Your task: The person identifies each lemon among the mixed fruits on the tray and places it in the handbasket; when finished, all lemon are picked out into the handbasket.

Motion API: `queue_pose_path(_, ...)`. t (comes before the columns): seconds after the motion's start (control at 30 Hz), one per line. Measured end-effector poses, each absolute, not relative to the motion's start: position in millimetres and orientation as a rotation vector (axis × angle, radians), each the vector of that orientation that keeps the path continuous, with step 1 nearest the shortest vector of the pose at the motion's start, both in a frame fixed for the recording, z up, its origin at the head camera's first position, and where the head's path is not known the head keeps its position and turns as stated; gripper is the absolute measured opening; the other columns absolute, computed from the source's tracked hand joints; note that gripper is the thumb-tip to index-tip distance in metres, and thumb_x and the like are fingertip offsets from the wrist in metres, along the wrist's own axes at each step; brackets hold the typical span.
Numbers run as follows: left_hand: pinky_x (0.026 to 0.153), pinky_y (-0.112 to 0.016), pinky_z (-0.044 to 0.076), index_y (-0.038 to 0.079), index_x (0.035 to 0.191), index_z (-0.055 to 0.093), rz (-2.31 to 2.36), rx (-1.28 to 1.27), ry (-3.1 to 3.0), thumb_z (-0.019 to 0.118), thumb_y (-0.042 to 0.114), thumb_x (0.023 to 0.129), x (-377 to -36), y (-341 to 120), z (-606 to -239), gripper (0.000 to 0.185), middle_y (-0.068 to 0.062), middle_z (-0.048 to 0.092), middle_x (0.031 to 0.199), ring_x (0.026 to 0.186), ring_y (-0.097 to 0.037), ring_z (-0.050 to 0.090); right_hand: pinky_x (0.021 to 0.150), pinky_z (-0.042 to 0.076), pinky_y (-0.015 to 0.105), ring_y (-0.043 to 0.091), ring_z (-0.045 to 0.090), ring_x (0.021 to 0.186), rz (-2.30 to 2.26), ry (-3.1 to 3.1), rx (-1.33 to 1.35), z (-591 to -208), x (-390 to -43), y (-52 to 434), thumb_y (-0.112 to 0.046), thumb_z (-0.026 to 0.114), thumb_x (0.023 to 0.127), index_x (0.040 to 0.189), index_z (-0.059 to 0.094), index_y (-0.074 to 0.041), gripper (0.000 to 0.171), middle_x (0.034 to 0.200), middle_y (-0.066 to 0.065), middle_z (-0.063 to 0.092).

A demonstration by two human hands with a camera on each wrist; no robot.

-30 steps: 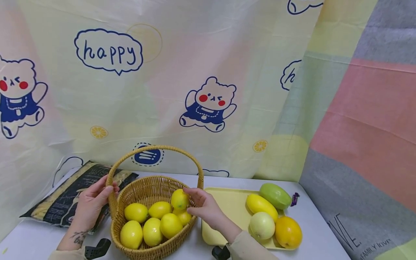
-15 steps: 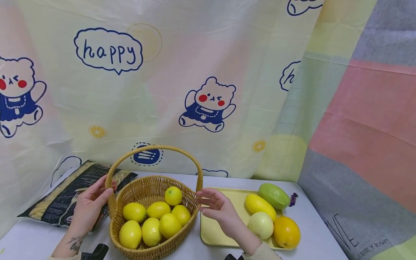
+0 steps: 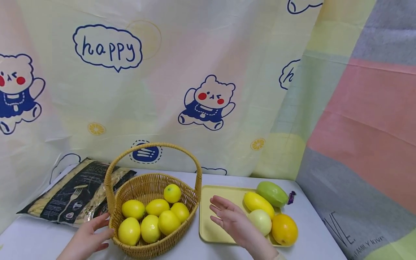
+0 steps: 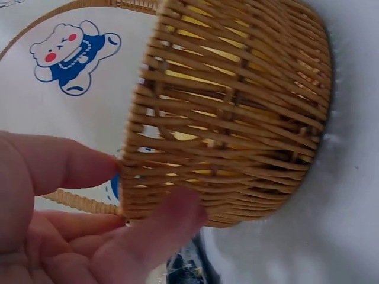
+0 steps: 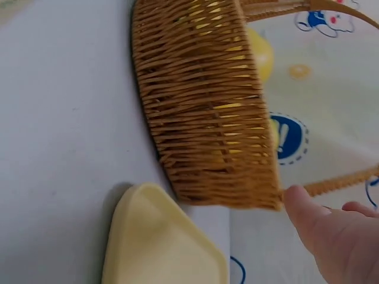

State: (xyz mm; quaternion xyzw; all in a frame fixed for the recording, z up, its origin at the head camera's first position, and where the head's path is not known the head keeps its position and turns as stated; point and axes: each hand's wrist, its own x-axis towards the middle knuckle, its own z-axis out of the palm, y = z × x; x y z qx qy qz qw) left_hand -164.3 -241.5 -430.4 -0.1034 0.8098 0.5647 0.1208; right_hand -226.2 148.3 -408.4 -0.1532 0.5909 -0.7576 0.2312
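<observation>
A wicker basket (image 3: pixel 152 249) with a tall arched handle stands on the white table in the head view. Several lemons (image 3: pixel 129 231) lie inside it. My left hand (image 3: pixel 87 236) is at the basket's front left side, fingers loosely spread; in the left wrist view a fingertip (image 4: pixel 106 168) meets the rim and the thumb lies before the woven wall. My right hand (image 3: pixel 235 222) hovers over the yellow tray (image 3: pixel 208 227), fingers extended and nothing held. On that tray's right side rest a yellow oblong fruit (image 3: pixel 258 204), a green one (image 3: pixel 272 194), a pale round one (image 3: pixel 260 221) and an orange (image 3: pixel 284 229).
A black printed food bag (image 3: pixel 71 195) lies flat behind and left of the basket. Beyond the tray's far right corner is a small purple wrapped thing (image 3: pixel 291 197). A printed cloth (image 3: pixel 146 90) hangs along the back of the table.
My right hand has let go of a lemon at the basket's right inside and drawn back rightward over the tray. My left hand has left the handle's base and moved down to the near-left rim.
</observation>
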Motion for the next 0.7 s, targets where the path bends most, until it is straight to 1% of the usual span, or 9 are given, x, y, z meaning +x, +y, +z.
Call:
queue_pose_path(0.07,0.077,-0.044,0.056,-0.011,0.143,0.016,1.668,-0.32,2.336,0.052,0.014,0.093,-165.0,-238.3,-434.6,0.066,-0.039,0.029,0.137,0.112,-0.045,0.051,0.115,0.017,0.045,0.037,0.006,0.141,-2.063,1.608,-0.453,-409.9,-233.4,136.2,-0.005,0.035,0.094,0.144,0.004,0.009,0.061,0.152,0.025,0.003)
queue_pose_path(0.1,0.077,-0.044,0.056,-0.01,0.143,0.016,1.679,-0.332,2.335,0.051,0.012,0.093,-165.6,-236.5,-436.0,0.065,-0.039,0.029,0.137,0.112,-0.045,0.051,0.116,0.013,0.046,0.037,0.002,0.141,-2.056,1.607,-0.471,-410.5,-236.3,130.8,-0.005,0.034,0.094,0.144,0.002,0.009,0.061,0.152,0.025,0.0)
queue_pose_path(0.17,0.076,-0.042,0.056,-0.011,0.142,0.017,1.68,-0.34,2.355,0.052,0.01,0.092,-166.9,-233.7,-437.9,0.064,-0.038,0.029,0.138,0.113,-0.045,0.051,0.116,0.007,0.048,0.037,-0.002,0.141,-2.047,1.617,-0.505,-411.8,-240.7,122.2,-0.007,0.032,0.094,0.144,0.0,0.011,0.061,0.152,0.026,-0.003)
queue_pose_path(0.3,0.075,-0.039,0.057,-0.015,0.139,0.024,1.603,-0.315,2.444,0.056,0.009,0.089,-171.1,-231.4,-436.5,0.063,-0.037,0.031,0.136,0.113,-0.045,0.051,0.116,0.002,0.048,0.038,-0.002,0.141,-2.048,1.639,-0.548,-412.9,-243.8,113.2,-0.01,0.028,0.095,0.143,-0.001,0.012,0.061,0.15,0.028,-0.003)
queue_pose_path(0.4,0.075,-0.038,0.057,-0.018,0.135,0.028,1.554,-0.3,2.514,0.054,0.003,0.085,-176.1,-231.7,-433.0,0.061,-0.037,0.033,0.134,0.114,-0.044,0.05,0.116,0.001,0.048,0.038,-0.003,0.14,-2.047,1.649,-0.547,-412.1,-244.5,109.5,-0.01,0.028,0.095,0.143,-0.002,0.012,0.061,0.15,0.029,-0.004)
queue_pose_path(0.53,0.074,-0.035,0.057,-0.017,0.135,0.03,1.547,-0.312,2.572,0.051,-0.001,0.08,-185.5,-231.8,-429.6,0.061,-0.036,0.037,0.133,0.117,-0.042,0.049,0.116,0.0,0.048,0.037,-0.006,0.141,-2.05,1.657,-0.533,-410.5,-248.0,104.0,-0.01,0.029,0.095,0.143,-0.005,0.011,0.063,0.151,0.028,-0.006)
queue_pose_path(0.63,0.074,-0.035,0.057,-0.016,0.135,0.031,1.553,-0.327,2.585,0.051,-0.001,0.08,-190.4,-231.9,-427.4,0.061,-0.035,0.037,0.133,0.119,-0.043,0.047,0.116,-0.001,0.049,0.037,-0.006,0.141,-2.069,1.663,-0.514,-410.1,-250.3,100.7,-0.009,0.03,0.095,0.143,-0.005,0.011,0.063,0.151,0.028,-0.006)
queue_pose_path(0.67,0.073,-0.036,0.057,-0.016,0.133,0.035,1.514,-0.331,2.629,0.052,0.002,0.081,-190.3,-231.8,-425.6,0.057,-0.034,0.041,0.131,0.117,-0.043,0.048,0.116,0.004,0.049,0.038,-0.001,0.141,-2.092,1.688,-0.486,-410.2,-250.2,100.1,-0.01,0.031,0.094,0.143,0.0,0.012,0.062,0.151,0.028,0.0)
queue_pose_path(0.7,0.07,-0.035,0.057,-0.014,0.129,0.043,1.463,-0.343,2.714,0.052,0.005,0.082,-188.9,-230.5,-423.4,0.051,-0.034,0.049,0.125,0.11,-0.043,0.053,0.116,0.012,0.048,0.038,0.01,0.14,-2.134,1.726,-0.431,-409.9,-249.8,99.4,-0.01,0.033,0.094,0.142,0.01,0.012,0.058,0.149,0.028,0.011)
